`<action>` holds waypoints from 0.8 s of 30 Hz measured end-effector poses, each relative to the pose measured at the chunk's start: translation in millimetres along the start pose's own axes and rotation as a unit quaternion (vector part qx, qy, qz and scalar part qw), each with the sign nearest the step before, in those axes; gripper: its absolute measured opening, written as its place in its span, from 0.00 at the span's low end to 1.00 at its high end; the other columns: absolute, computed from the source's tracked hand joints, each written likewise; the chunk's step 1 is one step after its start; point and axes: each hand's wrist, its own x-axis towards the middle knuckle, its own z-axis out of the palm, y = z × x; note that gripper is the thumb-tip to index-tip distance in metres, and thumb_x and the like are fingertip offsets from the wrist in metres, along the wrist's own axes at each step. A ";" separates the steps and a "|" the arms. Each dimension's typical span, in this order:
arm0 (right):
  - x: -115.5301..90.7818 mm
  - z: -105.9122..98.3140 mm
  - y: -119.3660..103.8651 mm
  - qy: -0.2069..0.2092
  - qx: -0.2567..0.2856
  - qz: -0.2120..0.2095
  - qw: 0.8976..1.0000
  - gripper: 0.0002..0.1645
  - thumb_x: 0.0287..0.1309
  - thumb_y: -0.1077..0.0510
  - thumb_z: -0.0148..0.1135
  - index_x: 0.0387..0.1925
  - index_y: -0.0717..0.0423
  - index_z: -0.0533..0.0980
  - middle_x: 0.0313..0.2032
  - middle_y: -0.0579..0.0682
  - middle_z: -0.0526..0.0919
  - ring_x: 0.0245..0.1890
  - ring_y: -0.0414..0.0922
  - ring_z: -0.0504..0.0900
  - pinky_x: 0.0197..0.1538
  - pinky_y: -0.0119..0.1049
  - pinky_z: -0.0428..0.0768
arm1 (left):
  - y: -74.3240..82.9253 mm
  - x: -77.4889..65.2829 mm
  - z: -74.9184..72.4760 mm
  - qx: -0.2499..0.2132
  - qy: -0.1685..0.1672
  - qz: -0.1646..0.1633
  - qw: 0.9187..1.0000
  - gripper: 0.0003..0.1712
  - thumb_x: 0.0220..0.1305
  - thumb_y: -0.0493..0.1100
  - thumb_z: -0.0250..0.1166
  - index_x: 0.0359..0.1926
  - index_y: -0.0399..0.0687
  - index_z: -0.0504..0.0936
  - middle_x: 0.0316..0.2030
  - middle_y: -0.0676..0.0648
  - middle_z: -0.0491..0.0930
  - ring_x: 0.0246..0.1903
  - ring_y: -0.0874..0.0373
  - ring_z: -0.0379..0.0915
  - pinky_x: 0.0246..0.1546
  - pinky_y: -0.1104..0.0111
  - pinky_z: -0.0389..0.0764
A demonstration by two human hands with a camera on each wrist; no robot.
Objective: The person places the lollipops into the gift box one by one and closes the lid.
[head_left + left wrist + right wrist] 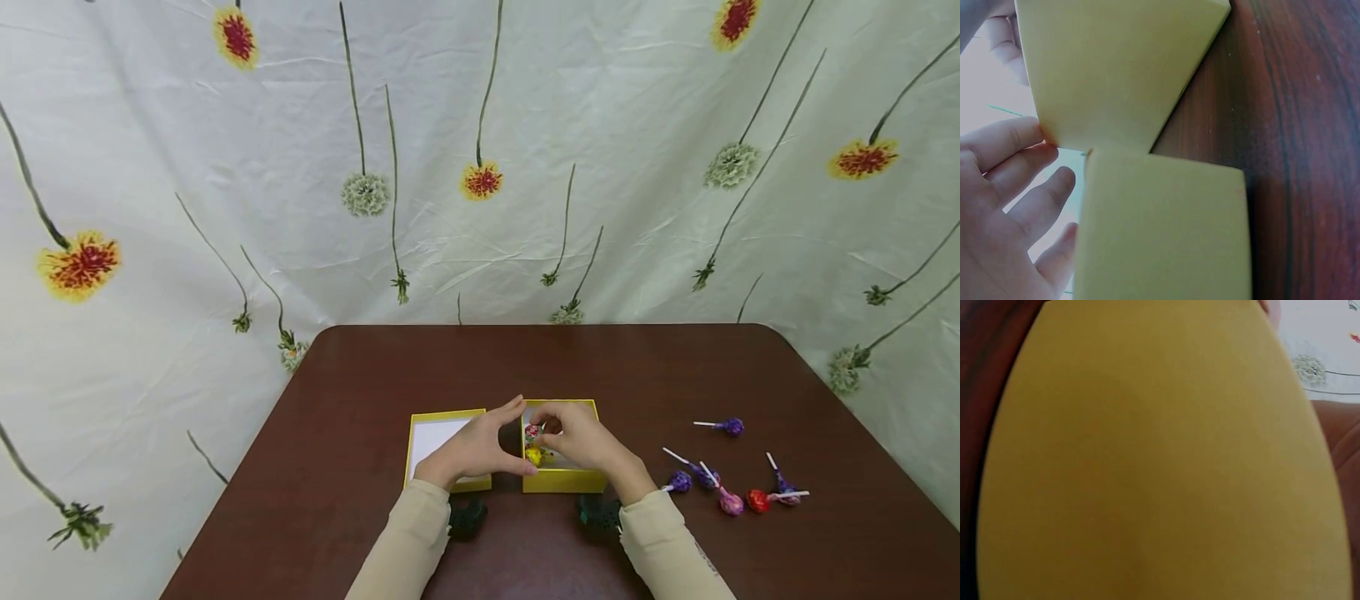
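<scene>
An open yellow box (564, 481) with a white inside stands on the table in front of me. My left hand (480, 446) holds it by the left side, thumb at the front corner and fingertips at the back one. Inside the box my right hand (581, 433) reaches down, curled thumb and index finger around a lollipop in a red, green and white wrapper (533, 432). A yellow lollipop (533, 456) lies just in front of it along the left wall. In the right wrist view the box's yellow wall (1160, 456) hides the fingers.
The box's yellow lid (414, 442) lies at the left, white inside up, partly under my left forearm's line. To the right lie several loose lollipops, among them a purple one (732, 427), a red one (757, 501) and a pink one (731, 502). A flowered cloth (480, 250) hangs behind the table.
</scene>
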 end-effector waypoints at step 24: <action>-0.3 5.2 3.7 -0.035 -0.004 0.040 0.999 0.16 0.63 0.68 0.63 0.53 0.62 0.82 0.44 0.53 0.88 0.42 0.47 0.87 0.46 0.43 0.86 | -1.7 0.1 2.6 -0.009 -0.004 -0.004 1.000 0.60 0.52 0.61 0.77 0.79 0.55 0.54 0.80 0.53 0.47 0.78 0.47 0.46 0.72 0.46 0.63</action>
